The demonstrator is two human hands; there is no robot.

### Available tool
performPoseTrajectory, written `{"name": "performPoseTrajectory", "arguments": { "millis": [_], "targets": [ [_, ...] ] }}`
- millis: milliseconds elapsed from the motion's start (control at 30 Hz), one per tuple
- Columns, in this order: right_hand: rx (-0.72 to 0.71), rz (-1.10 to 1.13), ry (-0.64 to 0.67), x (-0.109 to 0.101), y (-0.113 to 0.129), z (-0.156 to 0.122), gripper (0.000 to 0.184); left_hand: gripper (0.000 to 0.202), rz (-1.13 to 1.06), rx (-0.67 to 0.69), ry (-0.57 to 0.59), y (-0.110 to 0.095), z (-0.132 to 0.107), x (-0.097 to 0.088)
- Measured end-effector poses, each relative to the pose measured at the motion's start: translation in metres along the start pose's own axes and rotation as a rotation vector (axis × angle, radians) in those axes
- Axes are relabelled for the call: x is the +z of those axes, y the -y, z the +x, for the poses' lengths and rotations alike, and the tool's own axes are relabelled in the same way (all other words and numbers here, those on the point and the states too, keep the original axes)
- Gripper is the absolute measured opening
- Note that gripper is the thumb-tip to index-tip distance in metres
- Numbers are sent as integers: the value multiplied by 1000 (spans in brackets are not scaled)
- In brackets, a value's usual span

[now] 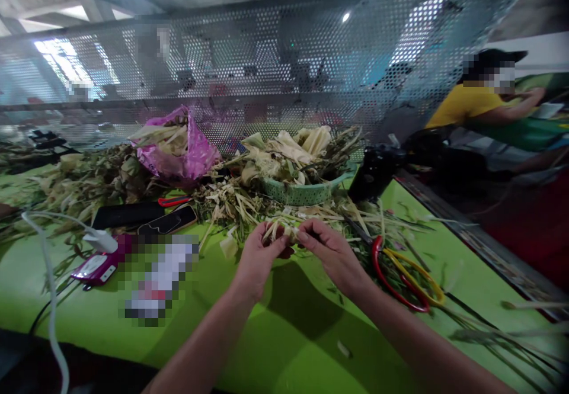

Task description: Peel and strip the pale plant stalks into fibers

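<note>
Over the green table (213, 329), a small bundle of pale dried husk strips (280, 230) is pinched between my two hands. My left hand (261, 258) closes round it from the left, with thumb and fingers together. From the other side, my right hand (326, 249) grips its right end between thumb and fingertips. Scissors with one red and one yellow handle (402, 278) lie to the right of my right hand. Behind my hands, a green plastic basket (302, 194) holds dried husks (306, 145). Fingers hide part of the bundle.
A pink plastic bag (195, 151) of husks and a heap of dried leaves (102, 178) are at the back left. Phones (166, 221) and a purple power strip (100, 266) with a white cable lie left. A black tumbler (373, 172) stands right. A person in yellow (466, 106) sits beyond.
</note>
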State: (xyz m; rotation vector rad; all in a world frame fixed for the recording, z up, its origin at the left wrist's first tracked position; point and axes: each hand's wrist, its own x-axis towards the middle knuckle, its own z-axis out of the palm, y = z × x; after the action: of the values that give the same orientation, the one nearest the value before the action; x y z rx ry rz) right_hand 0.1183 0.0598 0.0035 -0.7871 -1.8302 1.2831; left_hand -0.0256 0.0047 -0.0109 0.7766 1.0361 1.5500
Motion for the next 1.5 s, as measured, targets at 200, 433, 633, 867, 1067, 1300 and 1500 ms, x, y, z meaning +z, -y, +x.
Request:
{"name": "performPoseTrajectory", "arguments": {
  "millis": [200,433,633,867,1067,1300,1500],
  "targets": [
    [14,-31,-5,0,1,0,17,27,-86,-29,12,2,2,0],
    [38,-21,-50,0,4,-1,13,35,-158,-66,-3,4,2,-1],
    [36,-47,-22,-2,11,0,14,37,-146,-60,-16,3,1,-1],
    [7,-150,25,-5,16,2,15,29,17,35,53,-2,-1,0],
    [-42,-271,-13,-5,11,3,13,20,152,132,79,0,2,0],
    [-54,-248,-120,-3,1,1,12,27,115,122,40,4,4,-1],
    [-93,-273,-89,-3,5,0,10,29,92,121,48,4,6,-3]
  ]
}}
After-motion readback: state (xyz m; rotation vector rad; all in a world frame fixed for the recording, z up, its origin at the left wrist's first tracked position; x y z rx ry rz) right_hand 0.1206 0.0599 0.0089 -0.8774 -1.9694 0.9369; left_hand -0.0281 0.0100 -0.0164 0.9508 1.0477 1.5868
